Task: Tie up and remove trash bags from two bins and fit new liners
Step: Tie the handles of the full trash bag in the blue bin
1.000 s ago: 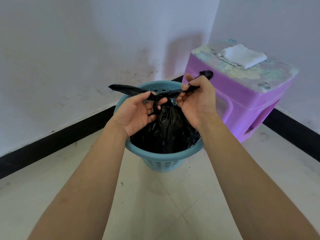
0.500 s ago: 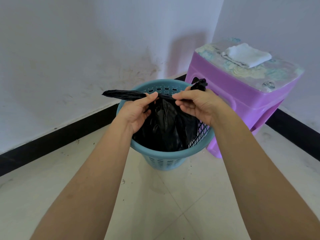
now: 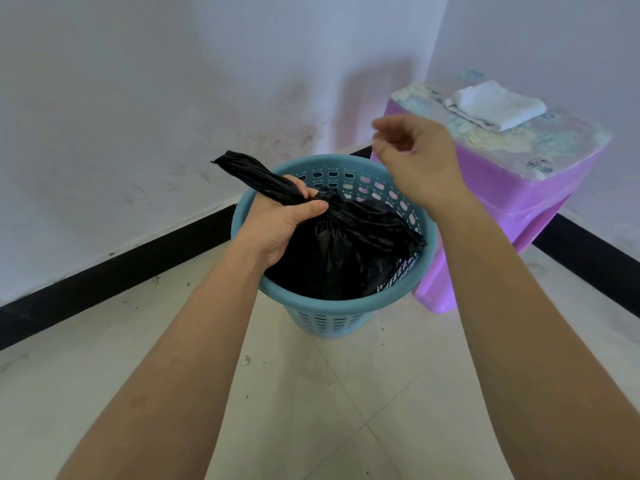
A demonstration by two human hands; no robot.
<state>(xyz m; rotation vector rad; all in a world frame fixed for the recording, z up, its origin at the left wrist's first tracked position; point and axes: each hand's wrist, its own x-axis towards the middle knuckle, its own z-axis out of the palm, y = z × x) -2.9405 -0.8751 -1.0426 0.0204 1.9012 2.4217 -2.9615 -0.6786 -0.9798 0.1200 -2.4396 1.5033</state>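
Home room corner, scuffed white walls [image 3: 138, 98], black skirting [image 3: 104, 282], pale tiled floor [image 3: 346, 393], purple plastic stool [image 3: 502, 209]

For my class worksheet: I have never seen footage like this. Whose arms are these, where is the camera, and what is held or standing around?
No machine here: the two bare arms belong to a person wearing a wide-angle camera on the head, so you look forward and down as they do. The left hand grips the twisted neck of a black trash bag, which sits inside a blue perforated bin on the tiled floor. The right hand hovers above the bin, fingers loosely curled, holding nothing. Beside the bin stands a purple plastic stool with a folded white cloth on top.
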